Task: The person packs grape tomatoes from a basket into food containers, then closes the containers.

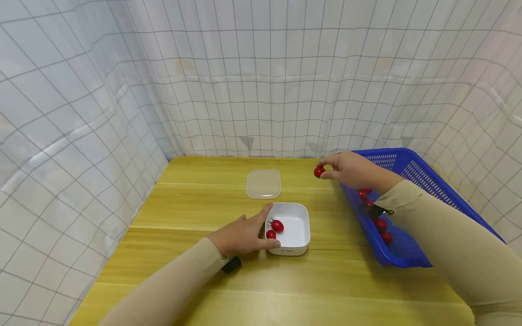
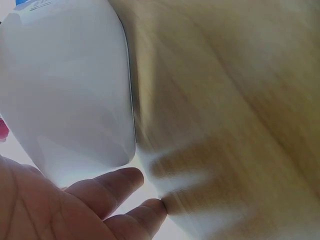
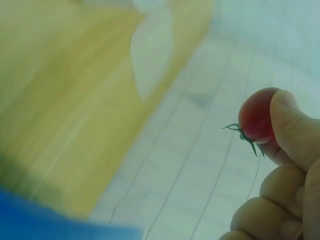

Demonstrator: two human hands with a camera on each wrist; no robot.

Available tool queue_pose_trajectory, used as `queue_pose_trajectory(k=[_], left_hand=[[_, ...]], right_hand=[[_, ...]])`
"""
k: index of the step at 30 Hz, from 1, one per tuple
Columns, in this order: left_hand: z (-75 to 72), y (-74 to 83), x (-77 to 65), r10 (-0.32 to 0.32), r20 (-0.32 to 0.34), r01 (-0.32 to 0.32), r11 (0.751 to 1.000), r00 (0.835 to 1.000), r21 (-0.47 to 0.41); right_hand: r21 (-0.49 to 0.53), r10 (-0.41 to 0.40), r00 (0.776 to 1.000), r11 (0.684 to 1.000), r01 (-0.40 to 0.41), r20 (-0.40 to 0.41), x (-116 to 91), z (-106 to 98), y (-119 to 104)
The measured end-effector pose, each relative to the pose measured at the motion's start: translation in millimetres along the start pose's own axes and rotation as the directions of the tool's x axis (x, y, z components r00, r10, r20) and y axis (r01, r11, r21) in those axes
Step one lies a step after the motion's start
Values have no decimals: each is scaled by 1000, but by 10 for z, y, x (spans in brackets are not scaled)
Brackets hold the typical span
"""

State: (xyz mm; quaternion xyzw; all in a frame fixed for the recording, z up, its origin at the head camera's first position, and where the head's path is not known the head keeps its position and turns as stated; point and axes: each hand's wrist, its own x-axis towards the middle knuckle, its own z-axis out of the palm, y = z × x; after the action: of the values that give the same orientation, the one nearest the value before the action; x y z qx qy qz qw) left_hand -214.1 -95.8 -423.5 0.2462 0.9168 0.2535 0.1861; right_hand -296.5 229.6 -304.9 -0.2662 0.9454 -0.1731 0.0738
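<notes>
A white square food container (image 1: pixel 290 232) stands on the table with two cherry tomatoes (image 1: pixel 277 226) inside. My left hand (image 1: pixel 244 233) grips its left side, thumb over the front rim and forefinger at the back corner. In the left wrist view, fingertips (image 2: pixel 131 177) of this hand lie close to the container's wall (image 2: pixel 70 95). Between thumb and fingers my right hand (image 1: pixel 354 171) pinches a single cherry tomato (image 1: pixel 319 171), held up near the basket's back left corner. Its green stem leaves show in the right wrist view, where the tomato (image 3: pixel 256 116) hangs above the table's level.
A blue plastic basket (image 1: pixel 412 261) stands at the right, with several cherry tomatoes (image 1: pixel 381 224) along its left side. My right forearm crosses over it. Behind the container lies a translucent lid (image 1: pixel 263 184). White grid-patterned curtains (image 1: pixel 261 90) surround the wooden table (image 1: pixel 179 213).
</notes>
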Motion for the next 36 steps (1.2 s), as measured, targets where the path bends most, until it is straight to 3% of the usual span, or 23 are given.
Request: queue_pose_trajectory(k=[11, 19, 36], left_hand=[[-4, 7, 12, -3, 9, 3, 1000, 1000, 9], [-7, 11, 21, -5, 12, 4, 1000, 1000, 28], [-20, 28, 11, 4, 13, -4, 1000, 1000, 21]], right_hand=[[4, -157, 983, 988, 157, 94, 49, 368, -392], [-7, -221, 968, 975, 224, 121, 24, 478, -539], [22, -237, 958, 971, 236, 159, 4, 525, -648]])
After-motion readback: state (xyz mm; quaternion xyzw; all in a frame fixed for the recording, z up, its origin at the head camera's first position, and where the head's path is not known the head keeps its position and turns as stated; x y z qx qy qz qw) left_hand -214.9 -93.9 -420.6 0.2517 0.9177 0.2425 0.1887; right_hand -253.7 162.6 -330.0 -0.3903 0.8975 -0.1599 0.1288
